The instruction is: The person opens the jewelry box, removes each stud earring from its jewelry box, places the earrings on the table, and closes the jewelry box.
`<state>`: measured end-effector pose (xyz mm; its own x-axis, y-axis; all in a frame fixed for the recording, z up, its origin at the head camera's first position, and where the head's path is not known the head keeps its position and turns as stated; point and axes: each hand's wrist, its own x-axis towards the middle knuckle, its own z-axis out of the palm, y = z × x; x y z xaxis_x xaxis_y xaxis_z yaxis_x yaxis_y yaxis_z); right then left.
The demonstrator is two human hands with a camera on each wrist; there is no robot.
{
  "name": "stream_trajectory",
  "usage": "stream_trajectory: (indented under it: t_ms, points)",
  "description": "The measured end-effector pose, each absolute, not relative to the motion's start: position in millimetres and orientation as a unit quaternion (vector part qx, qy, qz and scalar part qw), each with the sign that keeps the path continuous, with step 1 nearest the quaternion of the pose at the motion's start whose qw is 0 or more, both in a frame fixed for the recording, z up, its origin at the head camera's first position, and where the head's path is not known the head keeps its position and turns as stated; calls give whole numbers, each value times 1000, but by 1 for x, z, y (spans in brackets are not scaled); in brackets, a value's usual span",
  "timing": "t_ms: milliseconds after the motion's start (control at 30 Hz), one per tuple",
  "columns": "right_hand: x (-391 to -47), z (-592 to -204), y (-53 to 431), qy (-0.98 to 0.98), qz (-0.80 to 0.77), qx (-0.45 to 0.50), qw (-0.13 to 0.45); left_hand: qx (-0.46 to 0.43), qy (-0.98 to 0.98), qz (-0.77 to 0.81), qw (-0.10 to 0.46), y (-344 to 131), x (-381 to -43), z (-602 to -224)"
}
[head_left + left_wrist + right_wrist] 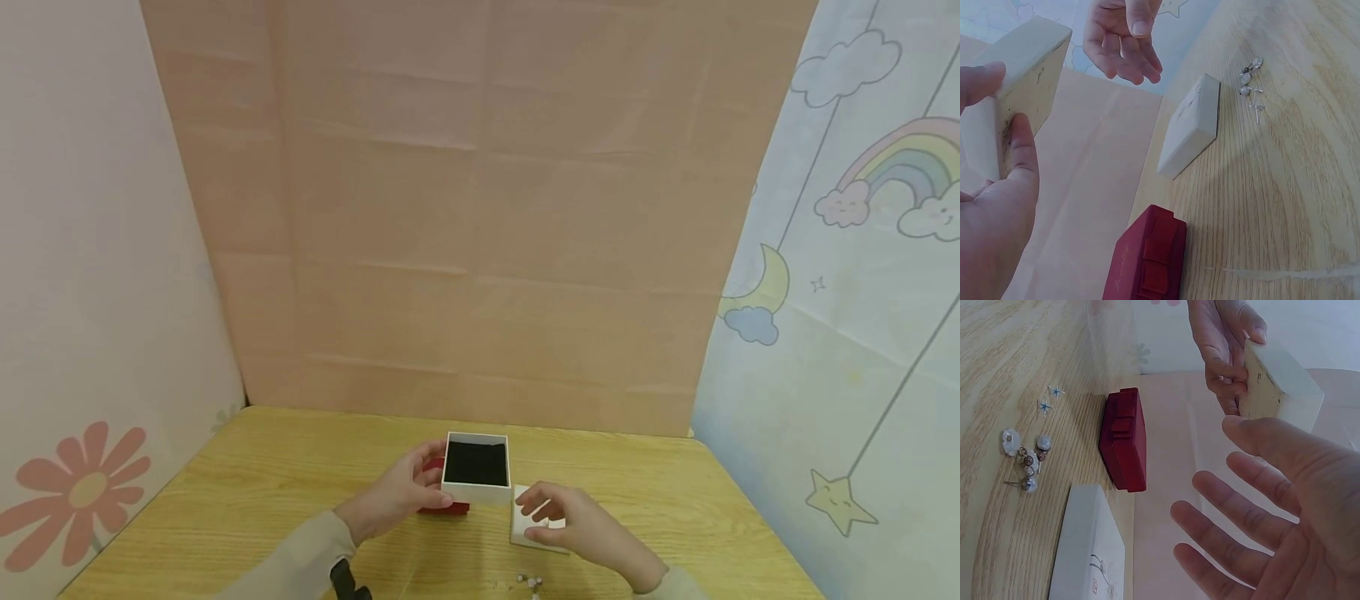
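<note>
My left hand (397, 496) grips a small white box (480, 495) by its side, raised over the table. The box has no lid on it, and a black lining fills its inside in the head view. Its pale, scuffed underside shows in the left wrist view. To the right of the box, my right hand (583, 527) holds nothing, its fingers spread and loosely bent. A white box lid (1188, 128) printed with a thin flower design lies on the table beneath the right hand.
A red box (1125, 439) with a ribbon bow sits on the table beneath the left hand. Pearl-and-flower earrings (1027, 459) lie near the front, with two blue star-shaped pieces (1050, 400) beside them. A pinkish cloth backdrop (480, 250) hangs behind the wooden table (315, 450).
</note>
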<state>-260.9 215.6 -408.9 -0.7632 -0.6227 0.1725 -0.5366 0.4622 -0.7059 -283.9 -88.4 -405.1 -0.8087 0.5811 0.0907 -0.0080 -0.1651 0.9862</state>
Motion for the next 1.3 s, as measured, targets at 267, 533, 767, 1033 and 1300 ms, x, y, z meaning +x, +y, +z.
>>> stream_trajectory:
  t_ms: [267,533,767,1033,1300]
  points:
    - [-266,-400,218,871,-361,-332,22,234,604,733,210,-89,-285,-404]
    - [-284,-404,226,902,-310,-301,-5,249,596,733,213,-91,-287,-406]
    - [-302,-430,236,923,-256,-279,72,247,594,735,214,-90,-288,-406]
    - [-309,-451,243,934,-230,-249,116,246,595,733,220,-90,-287,-405]
    - [-311,-455,243,940,-210,-254,84,243,597,733,215,-90,-288,-406]
